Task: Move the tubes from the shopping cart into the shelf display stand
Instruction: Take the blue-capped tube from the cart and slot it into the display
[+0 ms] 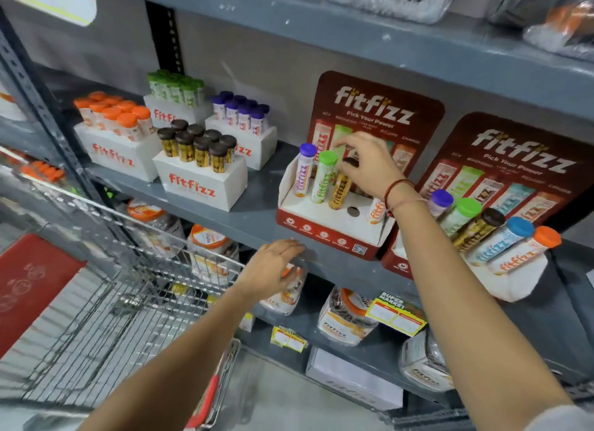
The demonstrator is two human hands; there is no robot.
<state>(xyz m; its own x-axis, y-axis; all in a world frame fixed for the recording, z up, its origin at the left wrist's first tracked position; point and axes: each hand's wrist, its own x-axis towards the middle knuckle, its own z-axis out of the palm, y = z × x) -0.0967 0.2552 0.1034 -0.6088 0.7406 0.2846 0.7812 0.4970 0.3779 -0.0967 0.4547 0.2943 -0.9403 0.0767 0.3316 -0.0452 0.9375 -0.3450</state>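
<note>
My right hand (366,164) has its fingers clamped on the brown-capped tube (341,186), upright in the display stand (324,234)'s 3rd slot; left hand (276,263), fingers apart, rests on the shelf edge (225,225).

A shop aisle: grey metal shelving (244,220) of branded display stands (price tags (397,316) too), wire shopping cart (106,289) alongside.

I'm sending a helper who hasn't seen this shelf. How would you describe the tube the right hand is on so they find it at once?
Find the left of the two red fitfizz display stands on the grey shelf. Its front tray holds a row of tubes; the right hand touches the third from the left, the gold tube. Unlike the purple-capped tube and green-capped tube beside it, it has a dark brown cap.
</note>
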